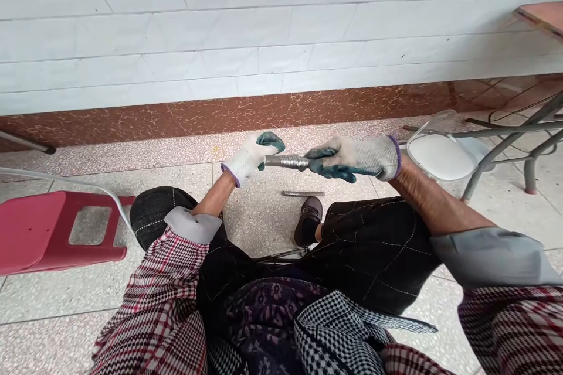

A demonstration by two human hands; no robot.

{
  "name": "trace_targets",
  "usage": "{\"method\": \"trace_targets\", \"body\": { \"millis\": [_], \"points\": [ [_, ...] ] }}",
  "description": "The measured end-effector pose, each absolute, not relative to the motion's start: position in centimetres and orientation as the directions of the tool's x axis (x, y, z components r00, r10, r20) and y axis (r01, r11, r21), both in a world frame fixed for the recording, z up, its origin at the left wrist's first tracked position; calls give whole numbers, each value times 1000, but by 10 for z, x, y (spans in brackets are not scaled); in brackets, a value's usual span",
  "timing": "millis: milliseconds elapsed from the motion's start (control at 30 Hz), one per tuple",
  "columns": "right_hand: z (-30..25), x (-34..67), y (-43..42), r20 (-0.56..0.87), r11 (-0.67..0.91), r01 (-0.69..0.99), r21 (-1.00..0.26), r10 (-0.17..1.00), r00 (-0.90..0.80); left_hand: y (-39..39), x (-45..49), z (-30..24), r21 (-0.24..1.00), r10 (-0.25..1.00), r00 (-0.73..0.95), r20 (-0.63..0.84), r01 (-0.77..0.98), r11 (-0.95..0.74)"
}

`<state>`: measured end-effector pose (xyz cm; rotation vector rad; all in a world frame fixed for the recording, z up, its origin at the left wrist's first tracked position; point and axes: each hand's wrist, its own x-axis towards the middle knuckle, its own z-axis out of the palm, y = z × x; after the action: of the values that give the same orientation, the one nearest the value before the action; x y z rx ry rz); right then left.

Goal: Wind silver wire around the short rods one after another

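Note:
A grey metal rod [275,160] with shiny wire coiled around it [294,162] is held level in front of my knees. My left hand [255,155], in a white glove with dark green coated fingers, is curled at the rod's left end. My right hand [347,157], gloved the same way, closes around the right end, hiding that part of the rod. Below them a second thin metal rod [303,193] lies on the floor, just beyond my shoe [310,217].
A red plastic stool [48,231] stands at the left beside a pale metal leg. At the right are a white round seat [440,156], grey metal legs [505,146] and a table corner [543,14]. A white tiled wall [264,29] with a brown skirting runs across ahead.

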<state>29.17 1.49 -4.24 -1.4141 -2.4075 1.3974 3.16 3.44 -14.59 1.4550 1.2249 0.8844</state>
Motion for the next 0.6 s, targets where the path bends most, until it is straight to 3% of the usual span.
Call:
{"method": "trace_targets", "body": {
  "millis": [267, 333, 400, 467, 600],
  "points": [
    [-62, 271, 27, -401, 253, 915, -314, 838, -369, 22, 47, -152, 952, 960, 214, -178, 283, 114],
    [-64, 267, 34, -345, 272, 943, -190, 881, -323, 18, 52, -155, 961, 955, 233, -184, 249, 124],
    [-62, 268, 39, -255, 296, 943, -153, 910, -327, 17, 53, -157, 968, 949, 252, -188, 214, 135],
    [-58, 272, 40, -176, 277, 916, -289, 926, -335, 17, 51, -158, 973, 946, 264, -190, 178, 146],
    [-48, 276, 30, -192, 62, 663, -746, 933, -303, 20, 49, -161, 981, 952, 256, -168, 140, 136]
  ]
}}
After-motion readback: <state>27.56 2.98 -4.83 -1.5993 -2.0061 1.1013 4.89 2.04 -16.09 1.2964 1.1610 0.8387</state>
